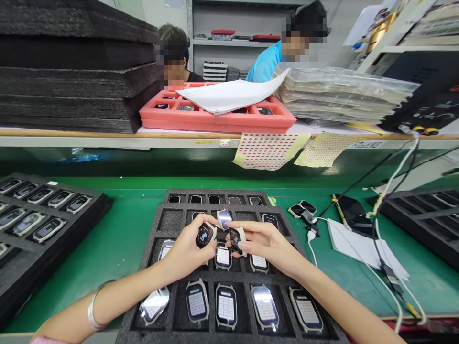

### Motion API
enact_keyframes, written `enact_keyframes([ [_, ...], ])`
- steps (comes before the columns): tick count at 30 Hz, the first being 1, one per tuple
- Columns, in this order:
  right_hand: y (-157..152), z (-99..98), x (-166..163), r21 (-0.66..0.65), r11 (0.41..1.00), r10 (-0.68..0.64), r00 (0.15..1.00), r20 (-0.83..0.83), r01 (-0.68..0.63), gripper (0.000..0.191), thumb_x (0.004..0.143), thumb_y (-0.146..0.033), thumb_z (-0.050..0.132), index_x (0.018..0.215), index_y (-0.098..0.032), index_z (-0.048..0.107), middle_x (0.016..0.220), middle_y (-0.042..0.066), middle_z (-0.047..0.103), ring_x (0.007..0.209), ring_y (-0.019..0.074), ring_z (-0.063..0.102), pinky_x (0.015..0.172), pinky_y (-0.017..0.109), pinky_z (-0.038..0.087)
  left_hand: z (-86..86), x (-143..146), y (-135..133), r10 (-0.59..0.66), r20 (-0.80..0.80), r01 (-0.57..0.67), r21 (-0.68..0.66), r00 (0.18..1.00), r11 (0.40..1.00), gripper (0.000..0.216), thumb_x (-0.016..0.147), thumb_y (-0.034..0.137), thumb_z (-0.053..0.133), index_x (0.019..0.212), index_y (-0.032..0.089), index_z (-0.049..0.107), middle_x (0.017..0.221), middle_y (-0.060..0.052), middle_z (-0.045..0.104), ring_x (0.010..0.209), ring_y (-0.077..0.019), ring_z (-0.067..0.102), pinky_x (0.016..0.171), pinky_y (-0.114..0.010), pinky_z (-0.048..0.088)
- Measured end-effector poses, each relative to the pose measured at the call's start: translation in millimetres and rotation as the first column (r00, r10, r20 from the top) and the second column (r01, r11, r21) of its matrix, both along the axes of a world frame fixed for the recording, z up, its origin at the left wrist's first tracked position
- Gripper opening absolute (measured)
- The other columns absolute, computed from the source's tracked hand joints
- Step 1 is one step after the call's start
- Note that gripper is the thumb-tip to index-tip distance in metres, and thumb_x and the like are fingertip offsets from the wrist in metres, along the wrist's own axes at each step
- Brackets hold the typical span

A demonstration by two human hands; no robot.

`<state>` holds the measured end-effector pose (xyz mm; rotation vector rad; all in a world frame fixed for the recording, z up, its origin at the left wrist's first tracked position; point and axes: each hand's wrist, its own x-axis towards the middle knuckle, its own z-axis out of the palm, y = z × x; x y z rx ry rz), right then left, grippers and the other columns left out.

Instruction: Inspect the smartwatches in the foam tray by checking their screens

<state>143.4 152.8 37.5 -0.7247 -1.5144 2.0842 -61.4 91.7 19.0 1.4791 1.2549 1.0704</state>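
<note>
My left hand is closed round a smartwatch case whose dark screen shows a lit dial. In my right hand, thumb and fingers grip a second smartwatch case, tilted, with a dark face. Both hands hover over the middle of a black foam tray. Between them, a watch case with a bright screen appears just behind the fingertips; I cannot tell whether it is touched. Several watch cases with white lit screens, such as the front-row watch, lie in the tray's compartments.
Foam trays of watches stand at left and right. Cables, a phone-like black device, paper and two loose watches lie right. A shelf holds a red foam tray; two people are behind it.
</note>
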Motion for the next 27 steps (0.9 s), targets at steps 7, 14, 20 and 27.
enact_keyframes([
  [7, -0.5, -0.5, 0.7, 0.013, 1.0, -0.028, 0.999, -0.016, 0.028, 0.042, 0.078, -0.023, 0.073, 0.119, -0.018, 0.064, 0.098, 0.008, 0.069, 0.092, 0.0207, 0.064, 0.079, 0.036, 0.056, 1.7, -0.3, -1.6, 0.007, -0.009, -0.007, 0.004, 1.0, 1.0, 0.027, 0.076, 0.013, 0.051, 0.101, 0.02, 0.049, 0.089, 0.0, 0.058, 0.082, -0.0171, 0.055, 0.074, -0.026, 0.042],
  [14, -0.7, 1.6, 2.1, 0.015, 1.0, -0.019, 1.0, -0.007, 0.019, 0.043, 0.08, -0.024, 0.072, 0.121, -0.018, 0.063, 0.101, 0.009, 0.069, 0.096, 0.0228, 0.064, 0.082, 0.039, 0.055, 0.5, -1.9, -0.9, 0.018, -0.007, -0.018, -0.025, 1.0, 1.0, 0.028, 0.074, 0.013, 0.051, 0.101, 0.02, 0.05, 0.09, -0.001, 0.059, 0.086, -0.0182, 0.055, 0.076, -0.027, 0.043],
  [20, 0.3, 3.3, 0.8, -0.031, 0.999, -0.008, 1.0, -0.021, 0.007, 0.051, 0.084, -0.025, 0.068, 0.132, -0.022, 0.052, 0.118, 0.011, 0.065, 0.109, 0.026, 0.061, 0.091, 0.047, 0.052, -5.8, 0.2, 2.3, -0.057, 0.242, 0.09, -0.131, 0.969, 0.987, 0.04, 0.078, 0.02, 0.053, 0.117, 0.02, 0.045, 0.088, -0.001, 0.054, 0.071, -0.0157, 0.056, 0.057, -0.025, 0.049],
  [27, 1.3, 2.5, 0.5, -0.08, 0.994, -0.073, 0.997, -0.003, 0.073, 0.051, 0.084, -0.021, 0.066, 0.133, -0.022, 0.051, 0.115, 0.012, 0.067, 0.103, 0.0285, 0.066, 0.089, 0.051, 0.053, -3.3, 0.4, 2.6, -0.023, 0.471, 0.13, -0.197, 0.882, 0.972, 0.035, 0.081, 0.02, 0.045, 0.116, 0.019, 0.049, 0.096, -0.005, 0.055, 0.079, -0.0187, 0.058, 0.065, -0.031, 0.054],
])
